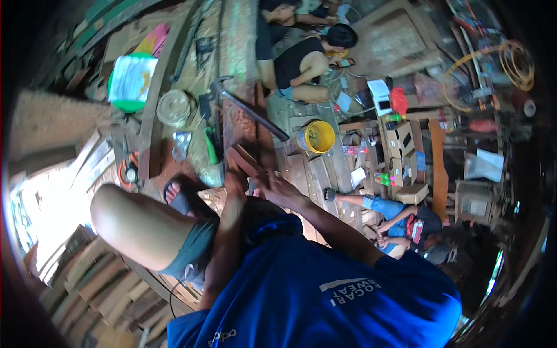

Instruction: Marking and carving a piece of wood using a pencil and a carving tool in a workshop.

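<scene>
- Left hand [234, 178] and right hand [274, 188] are clamping a brown wooden block [248, 160], seemingly for steadiness.
- A black-handled metal hammer [255, 116] is lying near the wooden worktop's [237, 129] right edge, perhaps for reach.

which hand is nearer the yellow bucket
Right. In the picture, the right hand is below and left of the yellow bucket, apart from it; the left hand is farther left, also apart from it.
</scene>
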Action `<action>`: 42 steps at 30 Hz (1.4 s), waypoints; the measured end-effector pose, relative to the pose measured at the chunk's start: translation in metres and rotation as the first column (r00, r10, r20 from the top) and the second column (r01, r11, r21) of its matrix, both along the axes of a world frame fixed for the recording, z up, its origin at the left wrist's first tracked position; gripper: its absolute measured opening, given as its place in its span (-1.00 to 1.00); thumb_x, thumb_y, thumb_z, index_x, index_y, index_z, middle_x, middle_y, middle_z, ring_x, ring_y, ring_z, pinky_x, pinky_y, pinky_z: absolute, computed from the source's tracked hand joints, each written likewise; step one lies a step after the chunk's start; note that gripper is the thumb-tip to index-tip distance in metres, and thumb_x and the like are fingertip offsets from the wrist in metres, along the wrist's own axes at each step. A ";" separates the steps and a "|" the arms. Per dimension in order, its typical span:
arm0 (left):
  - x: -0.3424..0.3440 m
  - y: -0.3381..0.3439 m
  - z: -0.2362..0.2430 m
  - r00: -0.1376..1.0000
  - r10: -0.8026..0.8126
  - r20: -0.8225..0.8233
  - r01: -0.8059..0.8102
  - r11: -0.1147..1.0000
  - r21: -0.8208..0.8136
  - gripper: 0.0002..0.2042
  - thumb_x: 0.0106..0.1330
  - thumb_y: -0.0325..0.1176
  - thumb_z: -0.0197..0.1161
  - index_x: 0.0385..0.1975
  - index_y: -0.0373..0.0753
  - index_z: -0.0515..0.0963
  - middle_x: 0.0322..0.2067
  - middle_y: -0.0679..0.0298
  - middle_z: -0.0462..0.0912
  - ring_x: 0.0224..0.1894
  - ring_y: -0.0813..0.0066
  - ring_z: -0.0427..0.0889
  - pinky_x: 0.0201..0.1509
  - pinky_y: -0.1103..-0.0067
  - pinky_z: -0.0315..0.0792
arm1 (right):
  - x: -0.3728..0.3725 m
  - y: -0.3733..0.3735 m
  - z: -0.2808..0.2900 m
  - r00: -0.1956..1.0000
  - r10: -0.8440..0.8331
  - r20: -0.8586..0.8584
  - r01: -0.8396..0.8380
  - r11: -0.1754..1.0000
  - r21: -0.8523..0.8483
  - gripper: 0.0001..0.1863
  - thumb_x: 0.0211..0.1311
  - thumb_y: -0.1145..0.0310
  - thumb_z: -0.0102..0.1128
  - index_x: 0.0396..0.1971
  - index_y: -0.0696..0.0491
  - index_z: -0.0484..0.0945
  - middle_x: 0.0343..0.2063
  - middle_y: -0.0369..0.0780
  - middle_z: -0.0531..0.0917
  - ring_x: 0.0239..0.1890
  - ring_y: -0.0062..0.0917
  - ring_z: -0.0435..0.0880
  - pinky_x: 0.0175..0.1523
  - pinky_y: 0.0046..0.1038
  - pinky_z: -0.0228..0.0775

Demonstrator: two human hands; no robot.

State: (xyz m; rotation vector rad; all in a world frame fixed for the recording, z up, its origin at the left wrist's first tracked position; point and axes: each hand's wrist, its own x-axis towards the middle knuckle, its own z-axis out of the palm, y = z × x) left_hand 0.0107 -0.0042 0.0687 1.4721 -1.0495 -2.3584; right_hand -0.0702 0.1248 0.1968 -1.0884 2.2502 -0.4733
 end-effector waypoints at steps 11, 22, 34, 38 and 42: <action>-0.016 -0.009 0.027 0.980 0.047 0.194 -0.109 0.940 0.322 -0.79 0.33 -0.29 -0.20 -0.45 -0.19 0.37 -0.68 0.30 0.40 -0.77 0.49 0.35 -0.80 0.59 0.15 | -0.015 0.003 0.036 0.944 -0.153 0.294 0.094 0.974 0.206 -0.47 0.26 -0.08 -0.14 -0.13 0.15 0.32 -0.47 0.09 0.55 -0.35 0.00 0.55 -0.25 -0.17 0.32; -0.039 0.029 -0.004 0.729 -0.403 0.553 0.665 0.611 -0.431 -0.76 0.14 -0.39 0.11 -0.32 -0.49 0.44 -0.54 -0.03 0.59 -0.51 0.19 0.63 -0.47 0.40 0.50 | -0.036 -0.068 0.021 0.986 -0.043 0.160 -0.010 0.948 0.319 -0.40 0.31 -0.01 -0.24 -0.11 0.35 0.28 -0.32 0.29 0.46 -0.20 0.17 0.45 -0.16 -0.05 0.29; -0.032 0.052 -0.059 0.788 -0.258 0.558 0.594 0.555 -0.583 -0.88 -0.02 -0.35 0.20 -0.54 -0.25 0.56 -0.47 0.11 0.58 -0.50 0.35 0.62 -0.48 0.55 0.49 | -0.044 -0.115 0.022 0.990 0.091 0.104 -0.113 0.966 0.231 -0.45 0.28 -0.01 -0.18 -0.27 0.32 0.33 -0.48 0.27 0.49 -0.33 0.14 0.50 -0.32 0.00 0.31; -0.037 0.017 0.008 0.812 -0.286 0.509 0.468 0.839 -0.276 -0.80 0.09 -0.44 0.12 -0.36 -0.48 0.44 -0.52 -0.03 0.59 -0.43 0.15 0.66 -0.39 0.42 0.54 | -0.041 -0.044 0.024 0.993 0.090 0.072 -0.100 0.982 0.157 -0.47 0.28 0.03 -0.15 -0.28 0.32 0.34 -0.49 0.27 0.49 -0.31 0.13 0.50 -0.30 -0.03 0.33; -0.031 0.003 0.053 0.736 -0.318 0.598 0.606 0.704 -0.371 -0.83 0.13 -0.49 0.04 -0.37 -0.50 0.42 -0.51 -0.08 0.59 -0.44 0.09 0.65 -0.38 0.37 0.55 | -0.052 -0.096 0.002 0.990 0.128 0.055 -0.137 0.966 0.221 -0.50 0.29 0.07 -0.16 -0.26 0.33 0.33 -0.50 0.27 0.48 -0.30 0.13 0.51 -0.28 -0.04 0.34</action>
